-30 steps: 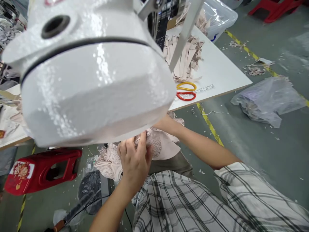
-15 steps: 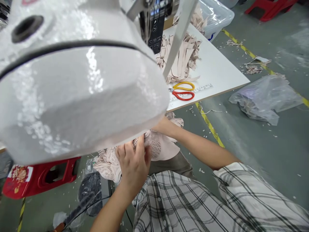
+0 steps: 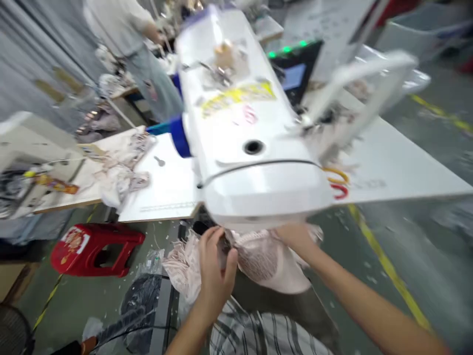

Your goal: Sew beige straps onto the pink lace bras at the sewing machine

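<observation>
Lace, one netted, rounded piece by one glossy machine; left hand and right hand touch it, grips unclear.

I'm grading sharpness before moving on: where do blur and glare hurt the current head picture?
Head view, right: scissors smeared; head view, centre: yellow label on the machine unreadable from blur, front cover nearly washed out; head view, lower middle: left hand and lace softened but recognisable, right hand partly hidden behind the machine.
</observation>
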`<state>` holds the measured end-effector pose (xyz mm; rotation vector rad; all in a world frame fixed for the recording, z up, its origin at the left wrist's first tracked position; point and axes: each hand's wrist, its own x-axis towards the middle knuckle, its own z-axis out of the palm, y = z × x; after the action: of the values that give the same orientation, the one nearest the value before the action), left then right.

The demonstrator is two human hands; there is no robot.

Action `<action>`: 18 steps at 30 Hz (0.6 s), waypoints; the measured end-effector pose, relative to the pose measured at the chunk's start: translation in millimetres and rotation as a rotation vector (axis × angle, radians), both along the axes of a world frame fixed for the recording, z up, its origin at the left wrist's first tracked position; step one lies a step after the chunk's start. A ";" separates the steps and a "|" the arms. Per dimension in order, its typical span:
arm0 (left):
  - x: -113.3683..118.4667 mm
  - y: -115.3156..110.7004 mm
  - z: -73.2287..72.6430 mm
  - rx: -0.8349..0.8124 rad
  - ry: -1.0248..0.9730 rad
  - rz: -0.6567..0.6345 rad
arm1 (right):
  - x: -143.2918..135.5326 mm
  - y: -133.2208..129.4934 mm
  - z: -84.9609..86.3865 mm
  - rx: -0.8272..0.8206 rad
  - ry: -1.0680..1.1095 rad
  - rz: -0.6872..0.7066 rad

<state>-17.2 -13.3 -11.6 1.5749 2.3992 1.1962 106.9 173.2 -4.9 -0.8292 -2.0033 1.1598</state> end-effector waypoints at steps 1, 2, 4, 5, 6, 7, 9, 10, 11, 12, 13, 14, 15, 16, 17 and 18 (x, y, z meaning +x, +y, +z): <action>-5.0 -2.4 -3.9 0.019 -0.067 0.026 | 3.6 -2.7 -2.3 0.000 0.012 0.001; -11.4 -4.2 -7.6 0.046 -0.127 0.056 | 7.0 -5.2 -6.1 -0.002 0.021 -0.002; -29.7 -7.0 -11.9 0.105 -0.206 0.121 | 13.3 -10.6 -16.8 -0.063 0.012 0.015; -41.8 -8.3 -11.4 0.132 -0.226 0.153 | 16.2 -13.8 -22.3 -0.094 0.006 0.035; -56.2 -9.2 -8.6 0.148 -0.231 0.188 | 19.0 -17.4 -27.1 -0.110 -0.011 0.056; -72.9 -9.3 -3.2 0.157 -0.221 0.223 | 21.3 -21.2 -30.9 -0.109 -0.030 0.072; -113.2 -5.1 15.4 0.142 -0.169 0.304 | 24.6 -28.2 -34.6 -0.065 -0.075 0.090; -136.1 0.0 28.6 0.121 -0.140 0.332 | 25.5 -31.1 -34.6 -0.047 -0.100 0.091; -160.0 7.1 44.2 0.099 -0.115 0.348 | 25.8 -33.3 -33.6 -0.040 -0.119 0.094; -184.2 15.9 61.6 0.059 -0.090 0.356 | 25.9 -35.1 -32.1 -0.041 -0.132 0.100; -207.8 26.0 80.5 0.008 -0.060 0.370 | 25.8 -36.5 -30.4 -0.045 -0.144 0.105; -230.2 36.9 100.2 -0.058 -0.030 0.381 | 25.6 -37.6 -28.7 -0.049 -0.153 0.111; -250.7 47.7 119.9 -0.124 0.006 0.400 | 25.6 -38.6 -27.3 -0.051 -0.155 0.112; -268.9 58.1 139.2 -0.189 0.044 0.424 | 25.6 -39.6 -26.3 -0.051 -0.155 0.111; -284.7 67.5 157.4 -0.244 0.084 0.450 | 25.7 -40.7 -25.8 -0.048 -0.152 0.109; -297.8 75.8 174.1 -0.291 0.123 0.482 | 26.0 -41.6 -25.7 -0.043 -0.148 0.108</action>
<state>-315.0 62.5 162.5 1.0490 2.9736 0.7514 132.9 131.5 -30.6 -0.8598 -2.1734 1.2380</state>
